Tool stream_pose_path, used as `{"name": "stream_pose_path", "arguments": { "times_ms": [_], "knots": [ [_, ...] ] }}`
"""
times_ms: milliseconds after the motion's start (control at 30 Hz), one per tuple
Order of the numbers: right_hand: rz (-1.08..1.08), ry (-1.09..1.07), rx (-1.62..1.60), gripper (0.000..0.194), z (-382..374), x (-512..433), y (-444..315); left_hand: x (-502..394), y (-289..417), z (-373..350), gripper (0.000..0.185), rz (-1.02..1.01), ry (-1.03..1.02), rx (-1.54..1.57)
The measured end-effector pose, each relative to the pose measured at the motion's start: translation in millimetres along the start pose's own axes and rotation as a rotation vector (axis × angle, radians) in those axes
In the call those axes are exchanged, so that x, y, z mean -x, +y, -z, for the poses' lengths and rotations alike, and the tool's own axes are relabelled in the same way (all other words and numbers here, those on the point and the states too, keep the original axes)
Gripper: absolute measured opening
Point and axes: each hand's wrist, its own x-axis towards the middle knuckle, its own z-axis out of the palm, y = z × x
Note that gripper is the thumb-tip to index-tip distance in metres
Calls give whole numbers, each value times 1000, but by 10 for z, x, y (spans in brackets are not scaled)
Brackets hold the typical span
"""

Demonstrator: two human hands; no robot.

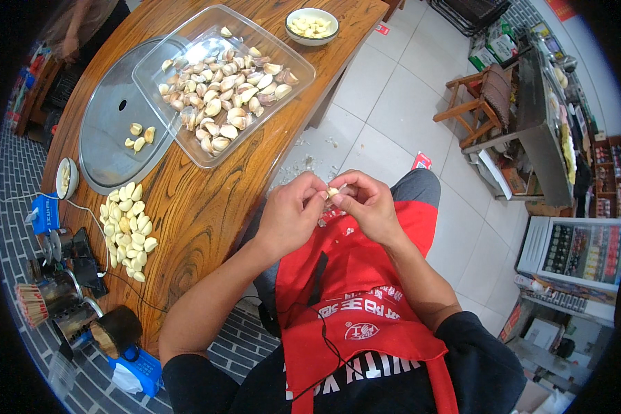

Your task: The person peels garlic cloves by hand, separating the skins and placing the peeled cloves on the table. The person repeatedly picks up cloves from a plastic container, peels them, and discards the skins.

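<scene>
My left hand (299, 209) and my right hand (367, 207) meet above my lap, fingertips together around a small garlic clove (333, 192). Bits of skin cling near the fingers and lie on the red apron (310, 279). On the wooden table, a clear plastic tray (296, 61) holds many unpeeled garlic cloves (227, 83); its edge overlaps a round grey metal lid (103, 150). Several cloves (138, 141) rest on that lid. Nearer me is a pile of peeled cloves (129, 227). A white bowl (311, 40) at the far edge contains pale garlic pieces.
A small white bowl (73, 178), blue tissue packs (45, 215), metal holders with wooden sticks (31, 305) and a thin cable stand along the table's left side. Garlic skins (305, 164) litter the tiled floor. A wooden chair (478, 101) and a glass-door fridge (582, 248) are at right. Another person's arm shows top left.
</scene>
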Motion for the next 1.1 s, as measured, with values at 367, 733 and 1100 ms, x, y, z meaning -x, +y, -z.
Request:
{"name": "stream_pose_path", "arguments": {
  "times_ms": [367,733,1100],
  "knots": [
    [12,23,17,21,40,-9,-17,-1,17,-7,8,-13,35,-16],
    [103,125,-109,20,23,-24,-44,-3,82,-7,18,79,51,98],
    [108,128,-72,21,-47,-25,-17,18,135,14,27,-24,-18,-44]
  ]
}}
